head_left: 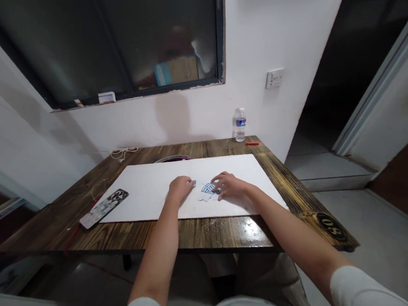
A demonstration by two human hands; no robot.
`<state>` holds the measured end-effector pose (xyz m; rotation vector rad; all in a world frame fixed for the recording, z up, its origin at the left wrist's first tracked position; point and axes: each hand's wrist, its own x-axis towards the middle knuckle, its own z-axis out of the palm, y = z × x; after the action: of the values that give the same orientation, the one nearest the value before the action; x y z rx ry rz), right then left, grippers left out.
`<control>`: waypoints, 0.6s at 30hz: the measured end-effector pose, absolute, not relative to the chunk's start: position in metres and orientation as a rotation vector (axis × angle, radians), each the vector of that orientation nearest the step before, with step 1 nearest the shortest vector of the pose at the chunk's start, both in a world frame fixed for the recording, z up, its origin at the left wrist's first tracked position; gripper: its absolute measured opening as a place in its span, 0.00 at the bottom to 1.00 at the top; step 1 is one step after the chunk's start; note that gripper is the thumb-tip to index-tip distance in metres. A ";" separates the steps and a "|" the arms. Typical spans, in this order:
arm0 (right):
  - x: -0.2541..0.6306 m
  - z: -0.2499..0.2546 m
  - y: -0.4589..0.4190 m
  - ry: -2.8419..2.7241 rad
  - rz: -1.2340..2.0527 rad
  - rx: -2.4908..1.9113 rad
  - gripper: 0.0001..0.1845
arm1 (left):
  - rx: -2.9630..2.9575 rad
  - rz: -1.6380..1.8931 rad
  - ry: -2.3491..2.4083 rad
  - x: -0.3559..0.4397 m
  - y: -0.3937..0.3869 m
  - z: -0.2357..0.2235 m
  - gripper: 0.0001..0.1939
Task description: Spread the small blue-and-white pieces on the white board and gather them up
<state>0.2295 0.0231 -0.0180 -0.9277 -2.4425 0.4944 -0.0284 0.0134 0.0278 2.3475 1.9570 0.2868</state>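
Wooden tabletop [133, 238] under a white board [146, 190].
Left hand [180, 188] and right hand [230, 185] half-open at blue-printed paper pieces [208, 189], any grip unclear.

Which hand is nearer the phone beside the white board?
Left. The left hand rests on the white board, to the right of the phone. The right hand is on the board too, farther right, beyond the left hand.

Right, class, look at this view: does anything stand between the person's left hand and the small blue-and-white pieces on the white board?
Nothing visible does: only bare white board lies between the left hand and the blue-and-white pieces, and one small piece sits right at its fingertips.
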 end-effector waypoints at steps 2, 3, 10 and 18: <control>0.225 -0.019 0.023 -2.433 0.468 -0.930 0.20 | 2.365 0.293 1.788 -0.024 0.012 0.024 0.18; 0.223 -0.020 0.023 -2.424 0.446 -0.938 0.19 | 2.391 0.274 1.672 -0.021 0.012 0.022 0.19; 0.224 -0.021 0.024 -2.330 0.362 -1.155 0.20 | 2.472 0.041 1.101 -0.010 0.011 0.009 0.37; 0.232 -0.014 0.023 -2.192 0.373 -1.436 0.17 | 2.460 0.198 1.352 -0.034 0.020 0.016 0.29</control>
<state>0.2316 0.0235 -0.0145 -1.4362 -2.1922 0.3726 -0.0339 0.0200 0.0164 2.4601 1.3524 0.1977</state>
